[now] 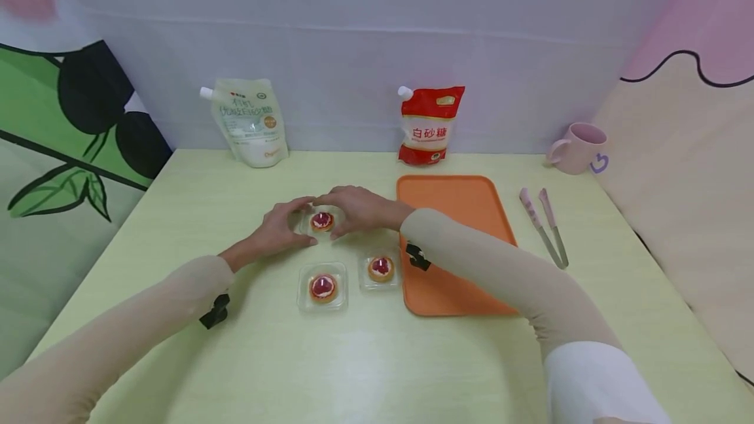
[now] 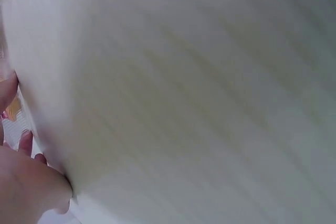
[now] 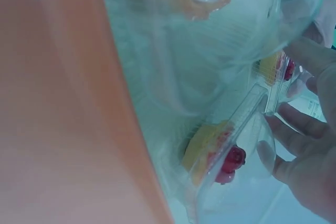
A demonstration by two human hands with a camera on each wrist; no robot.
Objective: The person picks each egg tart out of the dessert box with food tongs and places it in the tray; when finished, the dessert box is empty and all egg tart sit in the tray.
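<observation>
Both hands are around a clear plastic box (image 1: 323, 221) that holds a small tart with red fruit on top. From the left, my left hand (image 1: 281, 224) grips it with thumb in front and fingers behind. My right hand (image 1: 360, 208) grips its right side, its fingertips meeting the left ones at the back. Closer to me sit two more tart boxes, one in front (image 1: 323, 286) and one beside the tray (image 1: 379, 271). In the left wrist view, only part of the left hand (image 2: 29, 182) shows. Clear plastic partly covers the right hand (image 3: 310, 140) in the right wrist view.
An orange tray (image 1: 453, 195) lies under the right forearm. Tongs (image 1: 548, 228) and a pink mug (image 1: 577, 148) are at the right. Along the back stand a pale green sugar pouch (image 1: 250, 123) and a red one (image 1: 432, 125), against a cloth backdrop.
</observation>
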